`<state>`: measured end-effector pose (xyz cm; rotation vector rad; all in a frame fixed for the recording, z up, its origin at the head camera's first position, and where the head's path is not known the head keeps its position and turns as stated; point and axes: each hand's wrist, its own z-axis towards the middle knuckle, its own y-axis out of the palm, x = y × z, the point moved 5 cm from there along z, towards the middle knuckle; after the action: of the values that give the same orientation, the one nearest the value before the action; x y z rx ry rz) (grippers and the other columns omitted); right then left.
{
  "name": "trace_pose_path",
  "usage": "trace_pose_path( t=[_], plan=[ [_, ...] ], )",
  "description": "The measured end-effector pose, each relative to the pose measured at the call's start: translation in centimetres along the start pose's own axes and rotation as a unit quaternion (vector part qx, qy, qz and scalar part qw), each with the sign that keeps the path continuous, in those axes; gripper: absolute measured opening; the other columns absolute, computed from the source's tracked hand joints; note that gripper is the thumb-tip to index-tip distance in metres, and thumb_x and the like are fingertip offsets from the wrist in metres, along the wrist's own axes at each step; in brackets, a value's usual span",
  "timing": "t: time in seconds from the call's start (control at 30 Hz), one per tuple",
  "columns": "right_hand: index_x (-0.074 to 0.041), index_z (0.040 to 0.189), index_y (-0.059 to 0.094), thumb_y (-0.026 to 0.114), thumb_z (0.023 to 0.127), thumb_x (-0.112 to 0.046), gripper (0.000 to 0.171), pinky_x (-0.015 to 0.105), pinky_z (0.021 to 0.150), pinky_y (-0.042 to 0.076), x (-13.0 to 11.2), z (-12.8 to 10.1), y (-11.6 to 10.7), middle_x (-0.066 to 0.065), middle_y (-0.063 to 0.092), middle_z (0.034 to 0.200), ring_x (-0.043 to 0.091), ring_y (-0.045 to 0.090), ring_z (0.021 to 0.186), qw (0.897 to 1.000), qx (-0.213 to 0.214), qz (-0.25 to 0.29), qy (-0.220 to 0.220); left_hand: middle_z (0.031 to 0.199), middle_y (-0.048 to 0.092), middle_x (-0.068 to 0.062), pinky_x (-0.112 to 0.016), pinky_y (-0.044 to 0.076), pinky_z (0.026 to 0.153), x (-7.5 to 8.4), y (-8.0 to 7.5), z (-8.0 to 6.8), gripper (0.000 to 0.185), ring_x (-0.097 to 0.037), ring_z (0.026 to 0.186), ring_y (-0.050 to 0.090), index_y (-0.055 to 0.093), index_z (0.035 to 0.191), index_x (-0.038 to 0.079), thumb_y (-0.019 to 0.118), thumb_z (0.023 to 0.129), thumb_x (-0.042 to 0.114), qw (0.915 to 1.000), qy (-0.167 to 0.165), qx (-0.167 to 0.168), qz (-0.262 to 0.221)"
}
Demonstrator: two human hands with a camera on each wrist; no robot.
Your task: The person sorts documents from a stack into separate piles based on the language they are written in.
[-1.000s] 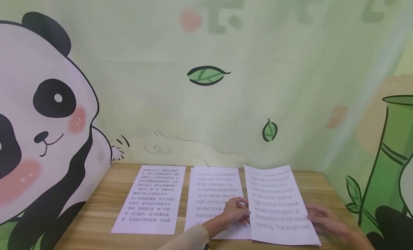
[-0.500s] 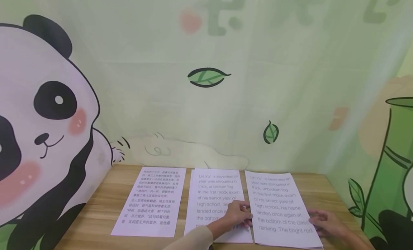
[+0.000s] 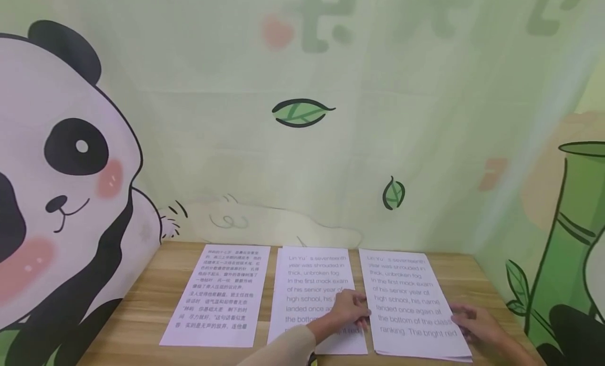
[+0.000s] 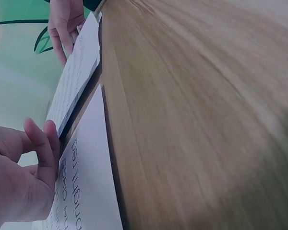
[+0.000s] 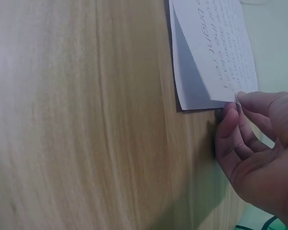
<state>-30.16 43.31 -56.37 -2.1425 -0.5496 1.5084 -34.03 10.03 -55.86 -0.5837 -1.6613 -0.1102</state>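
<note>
A white sheet of paper with printed English text (image 3: pixel 408 297) lies on the right, raised over another sheet (image 5: pixel 183 93) beneath it. My right hand (image 3: pixel 479 324) pinches its right edge, thumb above and fingers below, as the right wrist view shows. Bent fingers of my left hand (image 3: pixel 345 313) come up to its left edge, over the middle sheet (image 3: pixel 316 274); whether they pinch the paper is hidden. In the left wrist view the left hand (image 4: pixel 24 172) is close beside both papers. The middle sheet bears the same English text, with another paper edge showing under it.
A sheet with Chinese print (image 3: pixel 215 295) lies at the left of the wooden table (image 3: pixel 127 313). Behind the table hangs a pale green backdrop (image 3: pixel 227 161) with a panda, leaves and bamboo. Bare wood runs along the near side in both wrist views.
The right-hand sheet has come down flatter, its top edge lower and less curled. Both hands have stayed at its sides, shifting only slightly.
</note>
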Motion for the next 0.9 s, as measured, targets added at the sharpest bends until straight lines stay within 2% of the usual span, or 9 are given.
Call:
trace_pose_path(
  t=[0.13, 0.33, 0.5, 0.57, 0.73, 0.9],
  plan=[
    [0.011, 0.139, 0.050, 0.060, 0.098, -0.012, 0.047, 0.026, 0.060, 0.052, -0.4, -0.2, -0.2, 0.005, 0.061, 0.086, 0.017, 0.058, 0.075, 1.000, 0.005, -0.002, -0.017, 0.079, 0.073, -0.004, -0.020, 0.055, 0.053, 0.0, -0.5, 0.0, 0.045, -0.011, 0.058, 0.067, 0.063, 0.132, -0.001, 0.073, 0.090, 0.008, 0.9999, 0.005, 0.007, 0.014],
    [0.012, 0.140, 0.049, 0.059, 0.099, -0.011, 0.048, 0.026, 0.060, 0.051, -1.1, -0.5, -0.2, 0.005, 0.062, 0.087, 0.017, 0.058, 0.076, 1.000, 0.006, 0.007, -0.023, 0.086, 0.073, -0.003, -0.021, 0.053, 0.058, -0.1, -2.1, -0.5, 0.043, -0.012, 0.065, 0.069, 0.065, 0.131, 0.005, 0.073, 0.090, 0.013, 0.9995, 0.006, 0.015, 0.025],
    [0.014, 0.141, 0.048, 0.059, 0.100, -0.013, 0.050, 0.025, 0.057, 0.049, -2.2, -0.8, 0.6, 0.006, 0.061, 0.085, 0.014, 0.057, 0.069, 0.997, -0.020, -0.003, -0.069, 0.088, 0.074, -0.006, -0.024, 0.053, 0.058, -0.5, -4.1, -1.6, 0.039, -0.016, 0.067, 0.070, 0.068, 0.128, 0.004, 0.072, 0.089, 0.010, 0.9995, 0.006, 0.026, 0.014],
    [0.014, 0.141, 0.048, 0.058, 0.101, -0.015, 0.050, 0.026, 0.059, 0.051, -2.9, -0.9, 1.1, 0.006, 0.062, 0.087, 0.014, 0.058, 0.070, 0.996, -0.035, -0.006, -0.085, 0.089, 0.075, -0.008, -0.024, 0.052, 0.057, -0.6, -5.1, -2.1, 0.037, -0.018, 0.068, 0.070, 0.068, 0.127, 0.004, 0.071, 0.090, 0.010, 0.9993, 0.007, 0.031, 0.017],
    [0.009, 0.140, 0.052, 0.060, 0.101, -0.017, 0.048, 0.027, 0.063, 0.055, -5.0, -0.7, 3.2, 0.007, 0.065, 0.093, 0.017, 0.062, 0.080, 0.996, -0.046, -0.001, -0.075, 0.091, 0.074, -0.009, -0.025, 0.050, 0.058, -1.3, -7.8, -3.3, 0.036, -0.019, 0.069, 0.069, 0.068, 0.128, 0.004, 0.070, 0.093, 0.012, 0.9989, 0.008, 0.041, 0.022],
    [0.005, 0.138, 0.057, 0.061, 0.100, -0.016, 0.044, 0.027, 0.062, 0.056, -6.8, -0.8, 6.5, 0.006, 0.066, 0.090, 0.017, 0.063, 0.077, 0.997, -0.055, 0.014, -0.056, 0.093, 0.073, -0.010, -0.026, 0.052, 0.058, -2.2, -10.7, -4.7, 0.034, -0.019, 0.070, 0.070, 0.068, 0.127, 0.003, 0.069, 0.093, 0.011, 0.9978, 0.006, 0.054, 0.037]
  ],
)
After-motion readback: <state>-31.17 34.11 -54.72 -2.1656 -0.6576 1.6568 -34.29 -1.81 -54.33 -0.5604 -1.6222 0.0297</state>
